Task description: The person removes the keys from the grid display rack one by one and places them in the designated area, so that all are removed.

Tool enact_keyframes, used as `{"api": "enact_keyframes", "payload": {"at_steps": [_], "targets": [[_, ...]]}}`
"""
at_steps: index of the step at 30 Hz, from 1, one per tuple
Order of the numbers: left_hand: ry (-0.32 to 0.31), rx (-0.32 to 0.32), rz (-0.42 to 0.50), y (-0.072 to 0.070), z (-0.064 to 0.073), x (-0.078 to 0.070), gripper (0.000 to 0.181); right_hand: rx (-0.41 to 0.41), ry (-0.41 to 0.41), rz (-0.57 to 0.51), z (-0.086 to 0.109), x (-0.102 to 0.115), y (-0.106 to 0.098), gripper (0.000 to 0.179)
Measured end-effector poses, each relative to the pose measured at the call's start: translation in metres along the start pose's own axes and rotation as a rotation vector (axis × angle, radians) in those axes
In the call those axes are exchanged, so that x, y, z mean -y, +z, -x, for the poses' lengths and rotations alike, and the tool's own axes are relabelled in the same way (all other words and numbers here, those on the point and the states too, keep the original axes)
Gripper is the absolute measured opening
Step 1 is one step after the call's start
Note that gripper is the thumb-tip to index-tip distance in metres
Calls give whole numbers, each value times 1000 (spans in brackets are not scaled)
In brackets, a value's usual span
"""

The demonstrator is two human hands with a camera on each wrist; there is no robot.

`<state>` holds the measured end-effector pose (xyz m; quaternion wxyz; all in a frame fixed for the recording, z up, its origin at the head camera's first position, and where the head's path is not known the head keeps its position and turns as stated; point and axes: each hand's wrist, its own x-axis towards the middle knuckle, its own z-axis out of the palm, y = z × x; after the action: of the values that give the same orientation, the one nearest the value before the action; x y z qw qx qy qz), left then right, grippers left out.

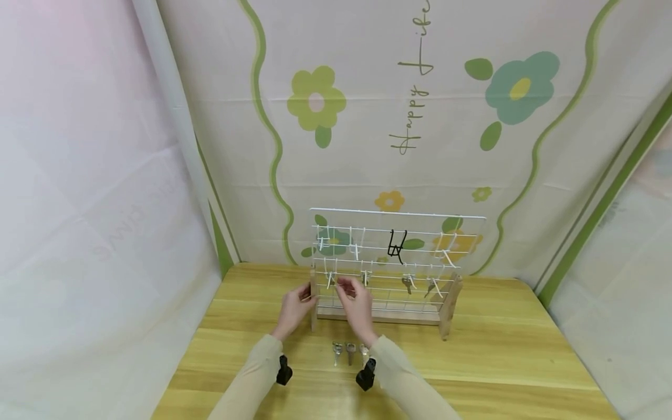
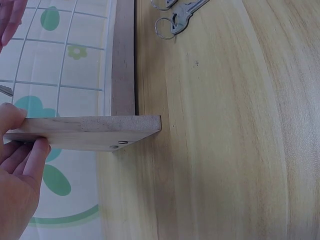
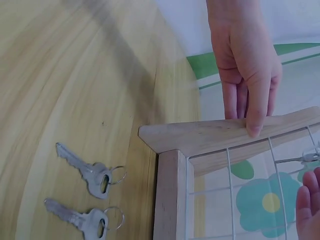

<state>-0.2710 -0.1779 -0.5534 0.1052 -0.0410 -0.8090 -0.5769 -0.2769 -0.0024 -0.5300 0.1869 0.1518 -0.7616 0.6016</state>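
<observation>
My left hand [image 1: 295,310] grips the left wooden side post [image 2: 85,131] of a white wire rack, thumb on one face and fingers on the other. My right hand [image 1: 358,306] is raised in front of the rack's left part, its fingertips close beside a key [image 3: 309,157] that hangs at the lower left hook. No key shows between the right fingers in the wrist views. Three keys with rings lie on the table before the rack, among them a silver key [image 1: 338,352] and a darker key [image 1: 350,352].
The wire rack [image 1: 399,213] stands on a wooden base bar [image 1: 404,317]. More keys hang on its lower hooks, such as a key [image 1: 406,284] right of centre. A black hook [image 1: 396,248] sits in the upper row. Behind is a flowered cloth [image 1: 362,146]; below, the wooden table [image 1: 499,361].
</observation>
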Motion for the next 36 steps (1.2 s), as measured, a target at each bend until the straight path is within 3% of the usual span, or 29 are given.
{"api": "enact_keyframes", "payload": {"at_steps": [16,27,36], "targets": [[31,-13,2,1,-1,0,41,-9,46,-7,-9,6,12,15],[17,-11,-3,1,0,0,42,-24,89,-31,-12,9,15,9],[12,-1,2,0,0,-2,44,-39,51,-43,-15,8,16,4]]}}
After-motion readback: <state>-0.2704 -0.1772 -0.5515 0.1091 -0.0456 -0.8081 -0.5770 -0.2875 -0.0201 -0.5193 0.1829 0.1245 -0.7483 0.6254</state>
